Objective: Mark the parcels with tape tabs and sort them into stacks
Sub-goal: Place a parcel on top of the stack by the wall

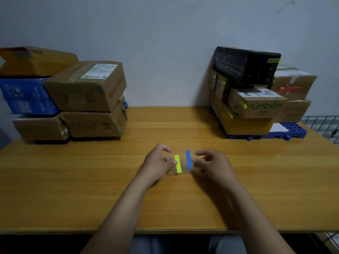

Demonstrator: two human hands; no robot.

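A clear sheet (183, 165) carrying a yellow-green tape tab (177, 163) and a blue tape tab (188, 159) is held over the middle of the wooden table (73, 180). My left hand (157, 162) pinches its left edge by the yellow-green tab. My right hand (211, 163) pinches its right edge beside the blue tab. At the back left stands a stack of cardboard parcels (86, 85) with a blue box (25, 96). At the back right another stack (256, 105), topped by a black parcel (245, 66), carries yellow-green tabs.
The right stack rests on a blue plastic pallet (291, 132); a blue edge of another pallet (125, 105) shows behind the left stack. A wire basket (324, 125) sits at the far right. A grey wall rises behind the table. My legs show below the front edge.
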